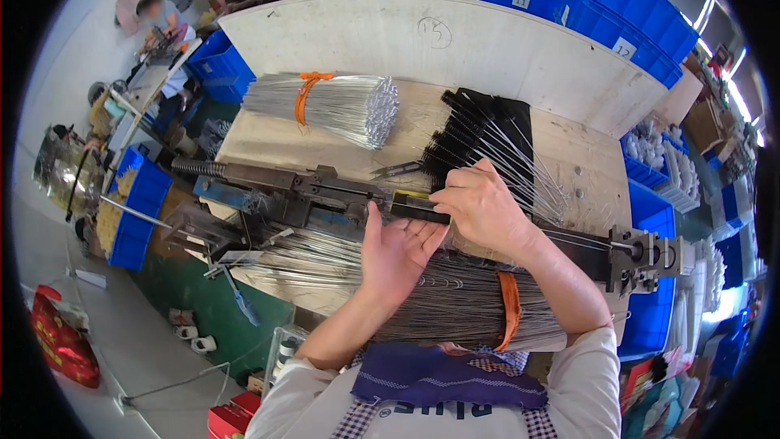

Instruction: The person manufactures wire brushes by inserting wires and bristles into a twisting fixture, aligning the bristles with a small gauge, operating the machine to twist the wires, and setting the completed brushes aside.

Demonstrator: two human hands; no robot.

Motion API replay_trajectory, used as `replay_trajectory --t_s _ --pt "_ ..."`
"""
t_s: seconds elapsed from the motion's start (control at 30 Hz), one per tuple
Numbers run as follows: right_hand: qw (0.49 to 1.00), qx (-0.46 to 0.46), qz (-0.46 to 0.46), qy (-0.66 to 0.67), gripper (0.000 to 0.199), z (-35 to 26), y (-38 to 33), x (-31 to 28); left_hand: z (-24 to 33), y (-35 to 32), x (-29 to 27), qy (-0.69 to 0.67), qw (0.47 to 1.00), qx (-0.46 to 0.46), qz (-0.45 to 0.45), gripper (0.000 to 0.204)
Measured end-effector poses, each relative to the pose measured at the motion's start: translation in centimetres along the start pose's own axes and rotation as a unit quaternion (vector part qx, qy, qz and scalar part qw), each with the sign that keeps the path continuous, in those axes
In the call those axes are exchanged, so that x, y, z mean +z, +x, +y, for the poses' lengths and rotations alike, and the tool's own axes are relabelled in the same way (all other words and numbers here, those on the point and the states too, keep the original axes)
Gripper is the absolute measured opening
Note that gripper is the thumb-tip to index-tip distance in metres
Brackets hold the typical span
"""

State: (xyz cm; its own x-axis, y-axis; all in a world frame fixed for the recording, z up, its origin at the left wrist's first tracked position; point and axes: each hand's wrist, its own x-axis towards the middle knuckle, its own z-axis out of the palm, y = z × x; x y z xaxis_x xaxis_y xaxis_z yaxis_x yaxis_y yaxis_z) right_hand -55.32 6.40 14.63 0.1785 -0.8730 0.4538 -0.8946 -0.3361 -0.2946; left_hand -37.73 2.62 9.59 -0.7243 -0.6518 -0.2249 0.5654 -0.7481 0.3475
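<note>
A small dark block with a yellow upper edge point(416, 206) sits at the middle of the bench, in front of the metal bench machine point(317, 187). My right hand point(483, 205) pinches its right end from above, fingertips closed on it. Below the block, my left hand point(398, 252) is palm up with the fingers stretched and the thumb raised by the machine's end. Whether the left fingertips touch the block, I cannot tell. Behind my right hand lie wire-handled brushes with black bristles point(455, 146) on a black cloth point(516, 118).
A bundle of silvery wires point(341, 106) tied with orange lies at the back left. Nearer me is a darker wire bundle point(455, 305) with an orange band point(509, 309). A metal clamp fixture point(642, 260) stands right. A pale board point(504, 41) borders the bench's back.
</note>
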Motion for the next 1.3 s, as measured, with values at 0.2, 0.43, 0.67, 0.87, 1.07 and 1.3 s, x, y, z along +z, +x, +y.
replay_trajectory --t_s 0.2,0.43,0.67,0.87,1.07,1.3 --pt "0.999 0.003 -0.031 0.025 0.013 1.0 -0.2 -0.4 -0.2 -0.2 0.1 0.007 1.000 -0.006 -0.008 0.082" --pt "0.999 0.000 -0.030 0.040 0.011 1.1 0.6 0.8 0.3 -0.3 0.5 -0.009 1.000 -0.006 -0.007 0.083" --pt "0.999 -0.028 0.008 0.029 0.012 -1.3 0.5 0.0 0.3 0.0 -0.6 -0.043 0.999 -0.024 -0.018 0.082" --pt "0.997 0.005 0.034 0.068 0.008 -0.7 1.0 0.5 0.5 -0.5 -0.7 -0.062 0.998 0.003 -0.019 0.088" --pt "0.997 0.010 -0.008 0.072 0.011 1.7 1.2 1.2 0.9 0.4 -0.2 -0.041 0.999 0.003 0.002 0.090" --pt "0.999 0.000 -0.037 0.039 0.015 -0.2 1.4 0.1 1.5 -0.9 0.2 -0.016 1.000 0.010 -0.024 0.079"
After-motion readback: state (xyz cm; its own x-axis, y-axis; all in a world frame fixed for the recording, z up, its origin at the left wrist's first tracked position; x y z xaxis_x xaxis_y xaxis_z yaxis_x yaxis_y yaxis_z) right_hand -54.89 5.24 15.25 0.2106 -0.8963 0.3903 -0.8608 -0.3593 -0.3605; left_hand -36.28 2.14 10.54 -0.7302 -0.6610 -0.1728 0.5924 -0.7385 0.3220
